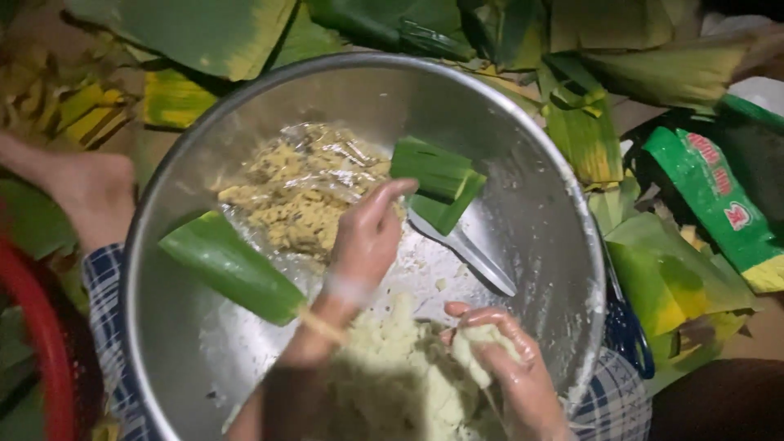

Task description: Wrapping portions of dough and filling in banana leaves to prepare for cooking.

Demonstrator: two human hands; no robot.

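A big steel bowl [555, 204] fills the view. My left hand [366, 238] reaches across it, seen from the back. Its fingertips rest at the edge of a clear plastic sheet of yellow crumbly filling [298, 188], right beside a folded green leaf piece [437, 178]. Whether the fingers pinch anything is hidden. My right hand [514, 376], wet and sticky, is closed around a lump of pale dough [482, 343] over the larger mass of dough [392, 376] at the bowl's near side. A long green leaf strip [229, 265] lies in the bowl's left part.
A white plastic spoon [469, 255] lies under the folded leaf. Banana leaves [204, 33] are spread all around the bowl. A green packet [719, 196] and blue scissor handles [629, 335] lie right. A bare foot [82, 188] and red rim [37, 335] are left.
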